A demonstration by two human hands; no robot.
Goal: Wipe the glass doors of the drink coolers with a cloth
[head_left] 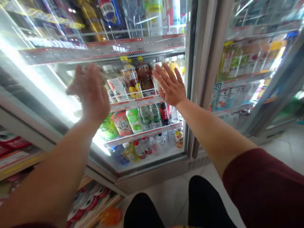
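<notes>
My right hand (169, 84) is raised in front of a drinks cooler, open, its fingers stretched and spread. Behind it stand drink bottles on the middle shelf, among them a dark brown tea bottle (144, 76). My left hand (91, 91) is lifted to the same height at the left, smeared by motion. Its fingers look apart, and no object shows in it. To its right are a milky bottle with a white and pink label (117, 87) and a yellow-capped lemon tea bottle (131, 76). Whether either hand touches the glass door (152, 161) I cannot tell.
A lower shelf holds a green-and-white bottle (134, 120), clear water bottles (155, 115) and a cola bottle (164, 112). A Pepsi bottle (110, 14) stands on the upper shelf. Another cooler (237, 82) is at right. Packed shelves (21, 158) are at left. Tiled floor (171, 186) lies below.
</notes>
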